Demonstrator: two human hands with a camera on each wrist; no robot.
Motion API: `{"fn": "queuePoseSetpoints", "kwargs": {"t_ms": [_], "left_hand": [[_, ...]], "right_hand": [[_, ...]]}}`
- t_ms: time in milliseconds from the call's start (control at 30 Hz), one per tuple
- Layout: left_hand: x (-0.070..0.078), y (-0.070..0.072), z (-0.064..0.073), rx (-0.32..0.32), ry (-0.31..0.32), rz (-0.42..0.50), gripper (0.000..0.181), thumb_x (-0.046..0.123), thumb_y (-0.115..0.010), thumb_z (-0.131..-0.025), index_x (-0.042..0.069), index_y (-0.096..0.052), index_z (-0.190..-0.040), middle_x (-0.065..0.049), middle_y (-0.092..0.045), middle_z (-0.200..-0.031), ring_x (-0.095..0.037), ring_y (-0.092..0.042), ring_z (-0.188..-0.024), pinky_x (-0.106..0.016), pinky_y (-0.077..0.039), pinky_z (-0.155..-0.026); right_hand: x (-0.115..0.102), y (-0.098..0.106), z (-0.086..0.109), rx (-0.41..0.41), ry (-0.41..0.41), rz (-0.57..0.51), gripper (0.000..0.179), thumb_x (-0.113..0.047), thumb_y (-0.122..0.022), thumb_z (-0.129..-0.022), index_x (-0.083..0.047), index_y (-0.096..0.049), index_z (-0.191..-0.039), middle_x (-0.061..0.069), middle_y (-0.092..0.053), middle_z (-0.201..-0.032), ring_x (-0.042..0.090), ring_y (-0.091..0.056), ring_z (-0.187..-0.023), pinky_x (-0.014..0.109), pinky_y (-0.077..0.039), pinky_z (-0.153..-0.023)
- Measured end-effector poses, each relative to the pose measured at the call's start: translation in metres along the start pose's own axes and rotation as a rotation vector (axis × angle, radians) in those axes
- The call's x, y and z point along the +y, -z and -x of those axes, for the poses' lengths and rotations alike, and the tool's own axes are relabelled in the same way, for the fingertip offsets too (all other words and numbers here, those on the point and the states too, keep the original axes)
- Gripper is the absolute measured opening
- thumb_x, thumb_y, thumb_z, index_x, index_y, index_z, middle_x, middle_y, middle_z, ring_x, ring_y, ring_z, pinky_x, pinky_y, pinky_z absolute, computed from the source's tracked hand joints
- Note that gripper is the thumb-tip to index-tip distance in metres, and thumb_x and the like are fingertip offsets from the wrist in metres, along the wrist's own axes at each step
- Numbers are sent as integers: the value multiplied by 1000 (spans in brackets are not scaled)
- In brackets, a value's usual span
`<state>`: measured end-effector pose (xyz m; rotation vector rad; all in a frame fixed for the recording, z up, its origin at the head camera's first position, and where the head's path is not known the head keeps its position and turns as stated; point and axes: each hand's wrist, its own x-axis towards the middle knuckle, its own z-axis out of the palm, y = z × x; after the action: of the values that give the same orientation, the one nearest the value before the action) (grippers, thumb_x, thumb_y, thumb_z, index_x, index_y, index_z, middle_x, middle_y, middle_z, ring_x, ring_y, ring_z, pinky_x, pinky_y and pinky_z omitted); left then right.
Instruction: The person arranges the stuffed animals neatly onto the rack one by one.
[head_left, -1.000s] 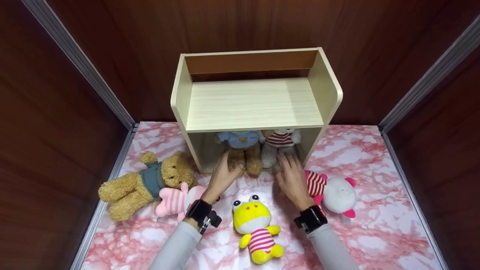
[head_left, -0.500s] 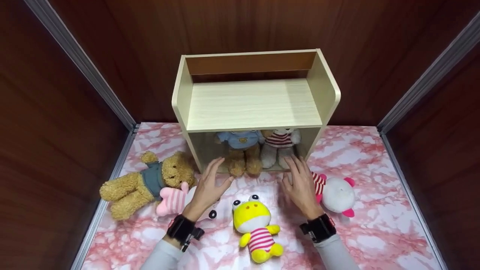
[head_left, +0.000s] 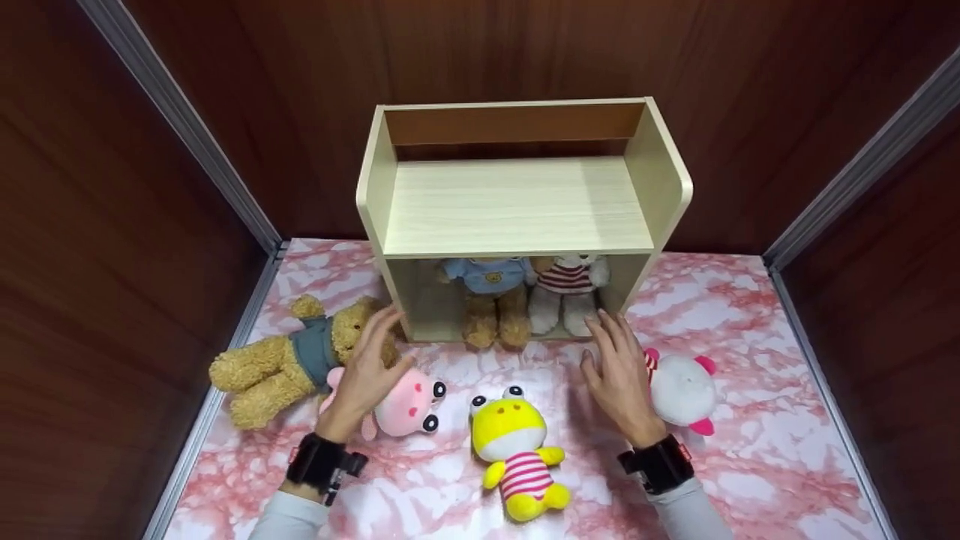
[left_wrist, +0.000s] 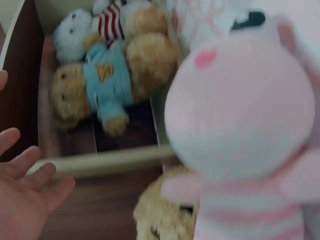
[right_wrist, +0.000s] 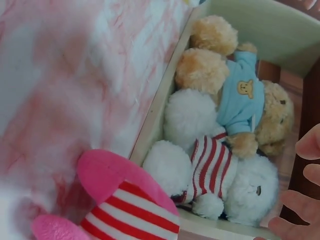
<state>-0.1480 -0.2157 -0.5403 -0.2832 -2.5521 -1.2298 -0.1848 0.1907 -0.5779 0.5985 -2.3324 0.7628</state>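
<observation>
Side by side in the lower compartment of the pale wooden shelf (head_left: 517, 206) sit a brown teddy bear (head_left: 493, 289) in a blue shirt and a white bear (head_left: 564, 292) in a red-striped shirt. Over the pink frog plush (head_left: 401, 409) and near the tan teddy bear's head, my left hand (head_left: 367, 379) is held with spread fingers and holds nothing. My right hand (head_left: 621, 375), also holding nothing, hovers in front of the shelf's right side. It partly covers the white-headed plush (head_left: 681, 390) with pink ears. A yellow frog plush (head_left: 515, 454) lies between my arms.
The tan teddy bear (head_left: 300, 360) in a grey-green shirt lies left of the shelf. Pink marbled sheeting (head_left: 739, 315) covers the surface. Dark wooden panels (head_left: 517, 45) stand behind and at both sides.
Both hands have drawn back from the two bears in the shelf and moved apart. The left has gone left over the pink frog plush, the right slightly right. Both bears stay seated.
</observation>
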Motion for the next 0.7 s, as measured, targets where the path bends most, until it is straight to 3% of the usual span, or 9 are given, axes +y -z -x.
{"fn": "queuePoseSetpoints", "kwargs": {"t_ms": [100,300,500,700], "left_hand": [[-7,15,-2,34,8,-15,69,21,-80,-91,7,-49,-151,-18,-37,-161,-46,-39,-143,-69,-35,-111],[-30,38,-7,80,36,-41,70,20,-81,-89,2,-50,-150,-23,-43,-155,-45,-43,-140,-63,-33,-115],[-51,58,-10,23,148,-74,77,28,-81,-91,4,-44,-154,-24,-41,-157,-46,-39,-143,-63,-29,-118],[-75,81,-17,-35,186,-119,81,29,-80,-92,2,-39,-156,-26,-35,-159,-48,-37,-143,-65,-29,-117]], "right_hand": [[2,1,3,15,-3,4,58,3,-70,-83,1,-60,-140,29,-54,-146,55,-45,-136,66,-36,-111],[5,4,8,22,-10,5,59,4,-72,-81,1,-60,-139,29,-54,-145,56,-44,-136,69,-37,-110],[7,6,13,8,-34,10,54,0,-69,-85,0,-60,-138,27,-54,-145,52,-42,-139,69,-36,-110],[9,6,16,15,-27,25,58,3,-71,-82,0,-61,-139,26,-54,-146,51,-44,-139,69,-38,-109]]}}
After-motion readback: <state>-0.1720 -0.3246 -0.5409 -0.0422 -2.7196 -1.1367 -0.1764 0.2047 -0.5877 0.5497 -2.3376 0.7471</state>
